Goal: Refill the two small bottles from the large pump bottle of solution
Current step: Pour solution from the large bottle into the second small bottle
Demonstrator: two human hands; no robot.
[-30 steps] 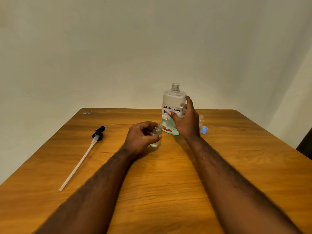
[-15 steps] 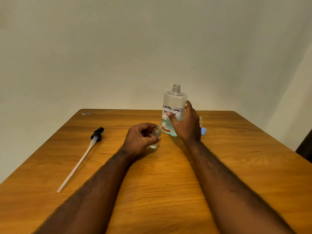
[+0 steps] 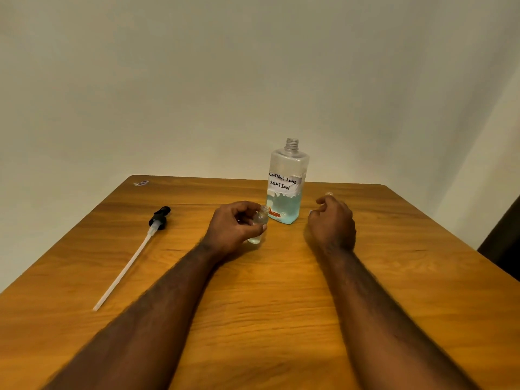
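Note:
The large clear bottle point(image 3: 287, 181), labelled "contact lens solution", stands uncapped at the table's far middle with pale blue liquid in its lower part. Just in front and left of it, my left hand point(image 3: 233, 226) grips a small clear bottle point(image 3: 259, 224), which is uncapped and tilted slightly. My right hand point(image 3: 332, 220) hovers to the right of the large bottle, apart from it, its fingers loosely curled. It hides the second small bottle and its blue cap. The black pump head point(image 3: 159, 217) with its long white tube point(image 3: 123, 273) lies on the table at left.
The wooden table point(image 3: 281, 291) has its far edge just behind the large bottle. A small scrap point(image 3: 141, 183) lies at the far left corner. A dark object point(image 3: 503, 240) stands off the table's right edge.
My right hand has let go of the large bottle and moved right, over where the second small bottle and blue cap stood. My left hand still holds its small bottle.

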